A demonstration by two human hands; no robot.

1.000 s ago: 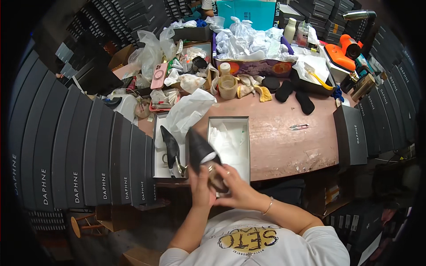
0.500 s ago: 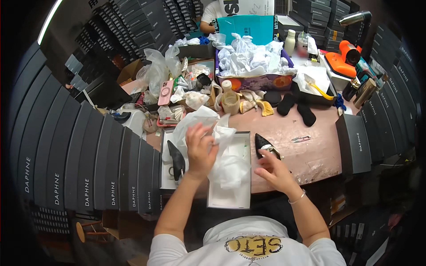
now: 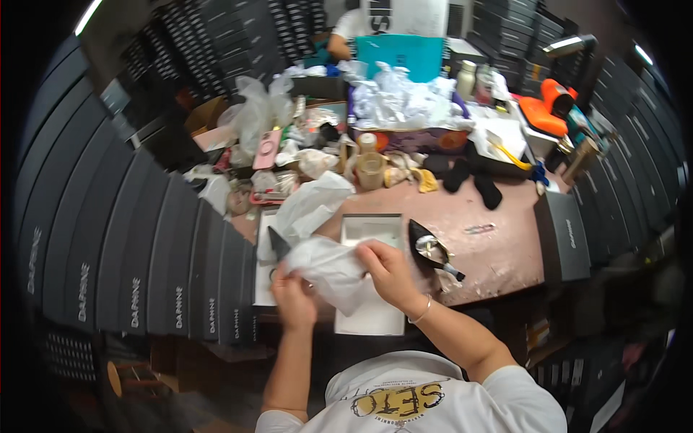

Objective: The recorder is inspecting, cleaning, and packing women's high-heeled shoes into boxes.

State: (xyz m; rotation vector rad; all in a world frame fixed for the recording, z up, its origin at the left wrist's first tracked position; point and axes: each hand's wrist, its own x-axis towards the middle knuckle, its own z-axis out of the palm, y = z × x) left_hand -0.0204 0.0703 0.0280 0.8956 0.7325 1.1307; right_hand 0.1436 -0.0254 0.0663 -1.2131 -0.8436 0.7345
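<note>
Two hands, left hand (image 3: 294,297) & right hand (image 3: 388,268), grip clamped on crumpled white tissue paper (image 3: 328,265), over open white shoebox (image 3: 373,232)

Two black high-heeled shoes show: one (image 3: 433,249) lying on the table right of centre, one (image 3: 279,244) in the lid at centre left. One open white shoe box (image 3: 372,231) sits mid-frame, and two hands (image 3: 294,299) (image 3: 390,270) hold one sheet of white tissue paper (image 3: 328,265). Two black socks (image 3: 473,184) lie at upper right of centre.
</note>
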